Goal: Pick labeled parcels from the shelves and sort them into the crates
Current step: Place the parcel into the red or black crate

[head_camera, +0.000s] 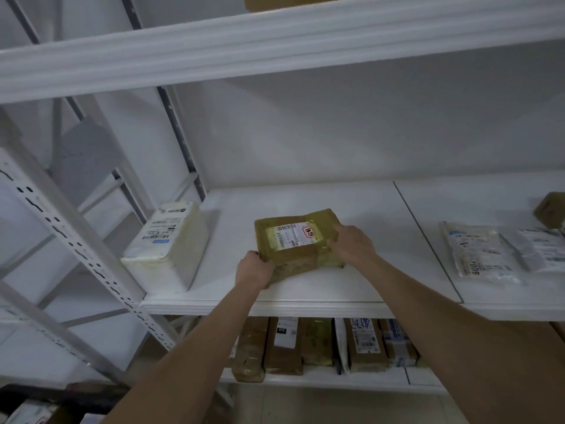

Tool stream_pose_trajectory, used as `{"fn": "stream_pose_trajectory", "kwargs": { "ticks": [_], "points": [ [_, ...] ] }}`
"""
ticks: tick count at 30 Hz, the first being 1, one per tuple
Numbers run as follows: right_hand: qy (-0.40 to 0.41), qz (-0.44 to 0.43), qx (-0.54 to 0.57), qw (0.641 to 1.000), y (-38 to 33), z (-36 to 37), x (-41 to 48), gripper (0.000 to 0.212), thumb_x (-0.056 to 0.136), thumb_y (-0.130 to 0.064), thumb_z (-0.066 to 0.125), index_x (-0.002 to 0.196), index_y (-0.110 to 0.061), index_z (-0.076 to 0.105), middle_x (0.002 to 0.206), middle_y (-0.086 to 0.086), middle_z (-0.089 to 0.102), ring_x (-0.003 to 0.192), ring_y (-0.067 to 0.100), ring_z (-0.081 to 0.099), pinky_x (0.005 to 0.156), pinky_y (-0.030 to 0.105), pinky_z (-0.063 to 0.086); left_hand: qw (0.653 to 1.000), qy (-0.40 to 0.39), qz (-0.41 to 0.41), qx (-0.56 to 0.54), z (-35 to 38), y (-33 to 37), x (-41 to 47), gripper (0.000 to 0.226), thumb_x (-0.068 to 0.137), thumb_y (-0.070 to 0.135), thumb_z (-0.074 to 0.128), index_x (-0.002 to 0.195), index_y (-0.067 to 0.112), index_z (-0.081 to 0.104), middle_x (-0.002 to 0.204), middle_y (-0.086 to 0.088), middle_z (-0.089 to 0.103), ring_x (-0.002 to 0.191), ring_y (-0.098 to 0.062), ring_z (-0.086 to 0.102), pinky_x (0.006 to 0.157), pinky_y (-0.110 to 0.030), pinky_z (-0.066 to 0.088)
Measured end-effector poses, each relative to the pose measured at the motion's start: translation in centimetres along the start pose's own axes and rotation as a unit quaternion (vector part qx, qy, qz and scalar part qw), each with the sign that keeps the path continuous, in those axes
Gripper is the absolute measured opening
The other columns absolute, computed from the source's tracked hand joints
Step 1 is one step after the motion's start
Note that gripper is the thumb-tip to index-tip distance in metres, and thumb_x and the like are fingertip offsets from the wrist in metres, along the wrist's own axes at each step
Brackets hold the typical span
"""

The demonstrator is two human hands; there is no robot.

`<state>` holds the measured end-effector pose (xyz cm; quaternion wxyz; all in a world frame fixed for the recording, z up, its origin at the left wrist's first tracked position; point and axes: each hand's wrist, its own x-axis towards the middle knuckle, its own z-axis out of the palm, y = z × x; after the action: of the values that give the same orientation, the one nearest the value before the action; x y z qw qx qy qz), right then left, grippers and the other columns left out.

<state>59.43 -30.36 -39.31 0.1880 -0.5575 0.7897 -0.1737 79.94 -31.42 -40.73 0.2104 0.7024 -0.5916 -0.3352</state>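
Head view: both hands are on one brown parcel (298, 240) on the middle shelf (305, 293).

The left hand (255, 269) grips the parcel's near-left corner, fingers curled round the edge. The right hand (351, 244) holds the parcel's right side, fingers bent over the taped edge and one finger lying on the top face. Both hands are closed on the parcel.

The parcel sits between the two hands, top face up. Its white label (293, 235) has a red-edged sticker and lies just left of the right hand's fingers. Can't tell if the parcel is lifted or flat on the shelf board.

Left of the left hand, apart from it, a white parcel (171, 243) stands on the same shelf, label up. Right of the right hand, well apart, are clear plastic mailers (477, 249), lying flat. Beyond them at the frame edge is a small brown box (552, 209).

Below the hands, on the lower shelf, a row of parcels (321, 344) stands on edge, packed side by side. Above the hands is the upper shelf (244, 47).
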Motion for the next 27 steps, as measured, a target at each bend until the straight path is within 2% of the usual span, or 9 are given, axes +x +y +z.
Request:
{"fn": "stream_pose_trajectory", "kwargs": {
  "ticks": [3,6,8,11,14,17,21,23,27],
  "points": [
    [0.005,-0.001,-0.028,1.0,-0.5,0.2,-0.6,0.032,0.092,-0.037,0.051,0.11,-0.016,0.066,0.107,0.006,0.068,0.099,0.024,0.064,0.087,0.033,0.051,0.998,0.014,-0.013,-0.062,-0.4,-0.6,2.2,0.051,0.081,0.021,0.059,0.128,0.005,0.046,0.116,-0.015,0.055,0.096,-0.034,0.063,0.083,-0.047,0.057],
    [-0.073,-0.033,-0.006,0.997,-1.4,0.1,-1.0,0.023,0.088,-0.033,0.056,0.09,-0.018,0.072,0.081,-0.002,0.073,0.078,0.013,0.069,0.081,0.032,0.056,0.983,0.025,-0.033,-0.18,-1.2,-0.5,3.6,0.076,0.079,0.014,0.063,0.145,0.006,0.027,0.13,-0.016,0.049,0.112,-0.036,0.056,0.092,-0.048,0.052],
    [-0.051,-0.05,-0.02,0.997,-2.2,-0.5,-0.8,0.021,0.083,-0.032,0.059,0.083,-0.017,0.073,0.08,-0.002,0.072,0.079,0.015,0.069,0.074,0.028,0.055,0.969,0.039,-0.052,-0.239,-1.2,0.1,3.4,0.077,0.079,0.012,0.068,0.143,0.001,0.025,0.128,-0.018,0.049,0.113,-0.037,0.055,0.094,-0.046,0.051],
    [0.02,-0.038,-0.039,0.998,-2.6,-0.5,0.1,0.031,0.082,-0.04,0.06,0.112,-0.031,0.064,0.115,0.005,0.058,0.109,0.026,0.056,0.085,0.033,0.048,0.958,-0.001,-0.081,-0.275,0.2,0.5,2.3,0.047,0.082,0.011,0.069,0.123,0.001,0.048,0.107,-0.013,0.058,0.096,-0.028,0.057,0.079,-0.037,0.051],
    [-0.057,-0.011,-0.049,0.997,-2.1,0.4,1.1,0.076,0.078,-0.049,0.066,0.143,-0.027,0.033,0.14,0.012,0.036,0.131,0.033,0.033,0.103,0.042,0.038,0.946,-0.097,-0.092,-0.294,1.7,0.6,1.0,0.028,0.086,0.013,0.065,0.111,0.011,0.053,0.096,-0.007,0.057,0.085,-0.019,0.051,0.079,-0.037,0.047],
    [-0.071,0.009,-0.055,0.996,-1.5,0.8,1.7,0.089,0.068,-0.063,0.07,0.141,-0.026,0.034,0.137,0.012,0.041,0.129,0.033,0.037,0.103,0.045,0.038,0.939,-0.142,-0.073,-0.306,1.8,0.3,0.9,0.032,0.086,0.011,0.065,0.111,0.022,0.048,0.102,-0.009,0.06,0.092,-0.022,0.055,0.081,-0.04,0.049],
    [-0.129,0.021,-0.058,0.99,-1.4,0.2,1.0,0.097,0.064,-0.071,0.07,0.138,-0.015,0.042,0.137,0.006,0.05,0.121,0.025,0.051,0.094,0.037,0.045,0.94,-0.146,-0.061,-0.302,0.6,-0.2,1.8,0.043,0.086,0.007,0.063,0.125,0.018,0.05,0.118,-0.009,0.063,0.105,-0.028,0.061,0.087,-0.045,0.052],
    [-0.168,0.022,0.014,0.985,-1.3,0.4,0.2,0.087,0.067,-0.064,0.073,0.134,-0.014,0.049,0.136,0.006,0.054,0.115,0.023,0.056,0.094,0.034,0.047,0.945,-0.165,-0.053,-0.279,0.1,-0.4,1.9,0.04,0.087,0.009,0.062,0.125,0.019,0.052,0.116,-0.008,0.064,0.107,-0.028,0.06,0.096,-0.048,0.048],
    [-0.173,0.059,0.234,0.955,-1.2,0.9,-1.6,0.073,0.076,-0.031,0.079,0.138,-0.019,0.043,0.139,0.007,0.051,0.12,0.027,0.052,0.101,0.043,0.044,0.943,-0.185,-0.048,-0.272,-0.2,-0.4,1.3,0.046,0.087,0.008,0.061,0.128,0.025,0.051,0.112,-0.005,0.065,0.106,-0.026,0.06,0.1,-0.05,0.046]
  ]
}}
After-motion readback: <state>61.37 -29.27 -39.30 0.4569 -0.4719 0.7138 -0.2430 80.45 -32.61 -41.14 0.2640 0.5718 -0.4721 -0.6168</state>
